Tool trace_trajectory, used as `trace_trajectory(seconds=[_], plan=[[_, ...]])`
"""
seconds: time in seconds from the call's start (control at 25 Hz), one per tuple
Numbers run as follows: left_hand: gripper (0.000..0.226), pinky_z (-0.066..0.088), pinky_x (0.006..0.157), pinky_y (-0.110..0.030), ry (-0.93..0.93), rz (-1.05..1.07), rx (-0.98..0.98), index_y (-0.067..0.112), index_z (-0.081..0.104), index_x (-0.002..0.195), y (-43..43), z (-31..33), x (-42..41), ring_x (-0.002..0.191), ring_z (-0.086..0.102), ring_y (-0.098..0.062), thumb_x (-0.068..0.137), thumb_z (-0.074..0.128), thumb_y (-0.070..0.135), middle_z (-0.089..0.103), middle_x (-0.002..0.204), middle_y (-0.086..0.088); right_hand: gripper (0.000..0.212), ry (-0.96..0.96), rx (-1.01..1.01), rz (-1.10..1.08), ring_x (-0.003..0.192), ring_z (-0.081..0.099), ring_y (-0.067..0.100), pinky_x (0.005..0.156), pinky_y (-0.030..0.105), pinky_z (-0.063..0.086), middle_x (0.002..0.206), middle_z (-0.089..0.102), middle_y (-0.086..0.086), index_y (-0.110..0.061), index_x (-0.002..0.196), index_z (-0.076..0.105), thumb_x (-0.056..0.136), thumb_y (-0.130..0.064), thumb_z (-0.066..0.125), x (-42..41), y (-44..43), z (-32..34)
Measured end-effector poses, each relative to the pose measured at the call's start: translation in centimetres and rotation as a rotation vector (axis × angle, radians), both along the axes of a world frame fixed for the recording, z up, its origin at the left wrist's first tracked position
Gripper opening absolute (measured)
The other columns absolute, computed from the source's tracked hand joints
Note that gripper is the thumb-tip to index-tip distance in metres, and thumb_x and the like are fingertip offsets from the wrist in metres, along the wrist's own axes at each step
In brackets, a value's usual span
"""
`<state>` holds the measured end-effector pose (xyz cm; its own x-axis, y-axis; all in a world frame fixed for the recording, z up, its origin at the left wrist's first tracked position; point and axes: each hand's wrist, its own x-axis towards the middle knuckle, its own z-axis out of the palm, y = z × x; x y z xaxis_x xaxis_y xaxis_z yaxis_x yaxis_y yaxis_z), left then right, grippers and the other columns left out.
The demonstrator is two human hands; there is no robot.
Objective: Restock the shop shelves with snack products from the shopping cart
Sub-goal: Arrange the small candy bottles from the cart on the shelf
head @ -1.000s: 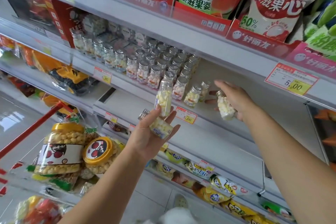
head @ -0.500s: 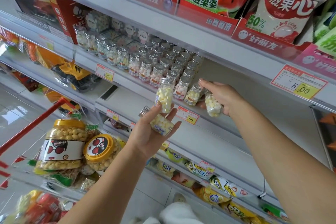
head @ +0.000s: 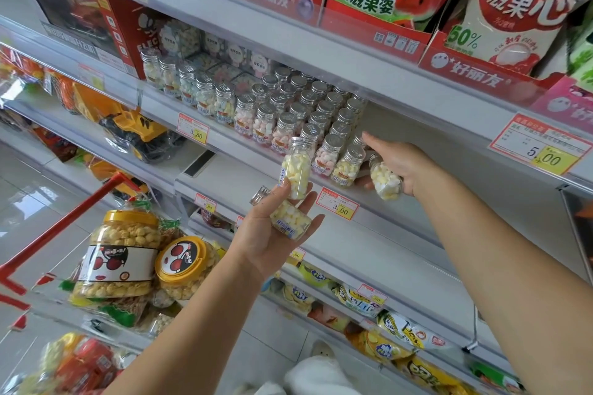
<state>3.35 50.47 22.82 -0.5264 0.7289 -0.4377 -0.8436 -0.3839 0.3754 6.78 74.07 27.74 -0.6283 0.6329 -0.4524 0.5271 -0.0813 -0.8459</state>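
The palm-up left hand is clasping two candy bottles, an upright bottle and a lying bottle, while the right hand, at 3 o'clock of the shelf's bottle rows, is clamping its grip round a third bottle, tilted.

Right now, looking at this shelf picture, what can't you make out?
All head view.
Price tag small print: too small.
Rear bottles: hidden under the upper shelf.
Shopping cart: cut off by the left edge.
Labels on the upright bottle and lying bottle in the left hand: blurred.
Tilted bottle: far side covered by the right hand.
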Motion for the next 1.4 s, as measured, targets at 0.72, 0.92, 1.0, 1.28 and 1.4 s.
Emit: trace_trajectory(seconds=[0.72, 0.92, 1.0, 1.28, 1.4], plan=[[0.055, 0.055, 0.092, -0.051, -0.017, -0.032, -0.013, 0.011, 0.062, 0.128, 0.6, -0.2, 0.6, 0.114, 0.068, -0.025, 0.075, 0.07, 0.022, 0.065, 0.131, -0.013, 0.024, 0.307, 0.336, 0.025, 0.088, 0.055, 0.004, 0.079, 0.015, 0.042, 0.108, 0.064, 0.0, -0.028, 0.116, 0.058, 0.1, -0.015, 0.046, 3.3, 0.9, -2.6], [0.051, 0.056, 0.091, -0.05, -0.022, -0.044, -0.012, 0.011, 0.063, 0.123, 0.7, -0.3, 0.7, 0.114, 0.068, -0.023, 0.074, 0.071, 0.022, 0.068, 0.124, -0.013, 0.027, 0.163, 0.297, 0.176, 0.101, 0.06, 0.009, 0.094, 0.031, 0.046, 0.122, 0.064, 0.0, -0.04, 0.112, 0.063, 0.095, -0.02, 0.053, 5.1, 2.7, -1.4], [0.051, 0.057, 0.089, -0.05, -0.023, -0.044, -0.014, 0.012, 0.063, 0.124, 0.8, -0.2, 0.8, 0.113, 0.068, -0.024, 0.074, 0.071, 0.022, 0.067, 0.127, -0.013, 0.023, 0.091, 0.406, 0.205, 0.095, 0.06, 0.012, 0.091, 0.036, 0.053, 0.111, 0.062, 0.002, -0.035, 0.112, 0.062, 0.095, -0.021, 0.06, 5.2, 2.7, -1.4], [0.052, 0.057, 0.089, -0.05, -0.018, -0.049, -0.013, 0.011, 0.062, 0.124, 0.8, 0.1, 0.9, 0.111, 0.068, -0.025, 0.074, 0.071, 0.021, 0.067, 0.122, -0.012, 0.025, -0.075, 0.372, 0.112, 0.078, 0.068, 0.021, 0.079, 0.036, 0.059, 0.103, 0.062, -0.001, -0.025, 0.114, 0.062, 0.097, -0.041, 0.05, 4.3, 2.4, 0.5], [0.052, 0.057, 0.089, -0.05, -0.012, -0.041, -0.007, 0.012, 0.062, 0.125, 0.9, 0.2, 0.8, 0.108, 0.069, -0.024, 0.074, 0.071, 0.021, 0.068, 0.119, -0.012, 0.019, -0.018, 0.261, 0.14, 0.076, 0.066, 0.024, 0.079, 0.034, 0.058, 0.103, 0.06, -0.002, -0.024, 0.116, 0.06, 0.099, -0.029, 0.053, 4.5, 2.9, 0.6]])
